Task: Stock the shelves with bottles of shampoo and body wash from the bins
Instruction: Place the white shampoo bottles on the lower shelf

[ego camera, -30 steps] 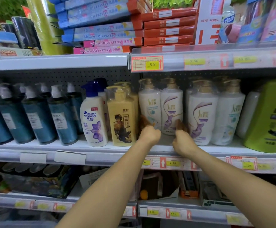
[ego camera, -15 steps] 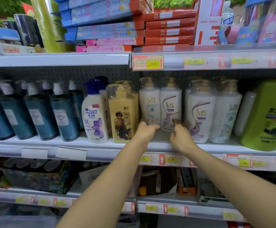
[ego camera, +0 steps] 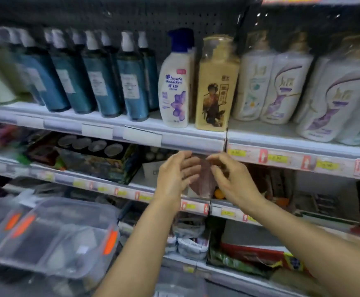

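Both my hands hang in front of the shelving, just below the bottle shelf's front rail (ego camera: 174, 142). My left hand (ego camera: 174, 174) and my right hand (ego camera: 232, 179) face each other with loosely spread fingers and hold nothing. On the shelf above stand two white pump bottles with purple swirls (ego camera: 286, 86), a yellow bottle (ego camera: 216, 88), a white Head & Shoulders bottle (ego camera: 174, 88) and a row of teal pump bottles (ego camera: 132, 82). The picture is blurred by motion.
A clear plastic bin with orange latches (ego camera: 57, 236) sits at the lower left, its lid on. Lower shelves hold boxed goods and packets (ego camera: 102, 159). More white bottles (ego camera: 335, 99) fill the right end of the bottle shelf.
Both hands have let go of the white bottles and pulled back down below the shelf rail. The view has swung left and down, bringing the clear bin into sight.
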Demonstrator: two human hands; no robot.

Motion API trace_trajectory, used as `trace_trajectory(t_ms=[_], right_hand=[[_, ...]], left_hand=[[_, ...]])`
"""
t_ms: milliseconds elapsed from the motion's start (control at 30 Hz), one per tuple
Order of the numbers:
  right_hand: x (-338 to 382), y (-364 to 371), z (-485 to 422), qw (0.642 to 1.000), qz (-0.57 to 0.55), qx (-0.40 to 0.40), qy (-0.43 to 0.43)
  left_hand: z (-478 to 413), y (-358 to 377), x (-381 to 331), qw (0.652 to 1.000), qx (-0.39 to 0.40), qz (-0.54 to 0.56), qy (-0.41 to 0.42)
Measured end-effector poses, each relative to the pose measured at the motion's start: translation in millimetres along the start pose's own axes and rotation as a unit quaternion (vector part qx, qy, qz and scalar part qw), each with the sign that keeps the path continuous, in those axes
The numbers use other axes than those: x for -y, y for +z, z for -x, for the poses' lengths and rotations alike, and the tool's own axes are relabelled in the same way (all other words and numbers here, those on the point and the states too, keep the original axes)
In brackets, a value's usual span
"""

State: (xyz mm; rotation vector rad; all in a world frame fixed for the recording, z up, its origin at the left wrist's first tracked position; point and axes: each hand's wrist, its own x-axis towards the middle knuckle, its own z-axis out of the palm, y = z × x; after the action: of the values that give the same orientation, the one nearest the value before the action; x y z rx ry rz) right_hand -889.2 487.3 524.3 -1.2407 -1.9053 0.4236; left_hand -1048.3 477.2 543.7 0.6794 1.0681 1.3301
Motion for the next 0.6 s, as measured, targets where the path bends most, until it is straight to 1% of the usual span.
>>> trace_trajectory(t_ms=[67,167,233,333,400,500,600], right_hand=[[-6,31,13,0.997,-0.001,0.075,0.016],[-18,77,28,0.984,-0.012,0.168,0.055],[-30,109,36,0.967,-0.03,0.239,0.086],[-54,160,51,0.926,-0.046,0.343,0.15],[-73,196,64,0.9,-0.056,0.381,0.202],[-106,247,91,0.858,-0.077,0.428,0.272],[-144,292,118,0.826,-0.073,0.462,0.314]], left_hand=[[-2,-36,22,0.998,-0.052,0.014,-0.042],[-3,-89,56,0.985,-0.121,0.045,-0.111],[-4,-122,82,0.972,-0.158,0.079,-0.153],[-7,-169,131,0.947,-0.221,0.118,-0.202],[-5,-197,169,0.927,-0.264,0.14,-0.227],[-2,-238,229,0.883,-0.333,0.181,-0.278],[-2,-268,280,0.846,-0.381,0.216,-0.305]])
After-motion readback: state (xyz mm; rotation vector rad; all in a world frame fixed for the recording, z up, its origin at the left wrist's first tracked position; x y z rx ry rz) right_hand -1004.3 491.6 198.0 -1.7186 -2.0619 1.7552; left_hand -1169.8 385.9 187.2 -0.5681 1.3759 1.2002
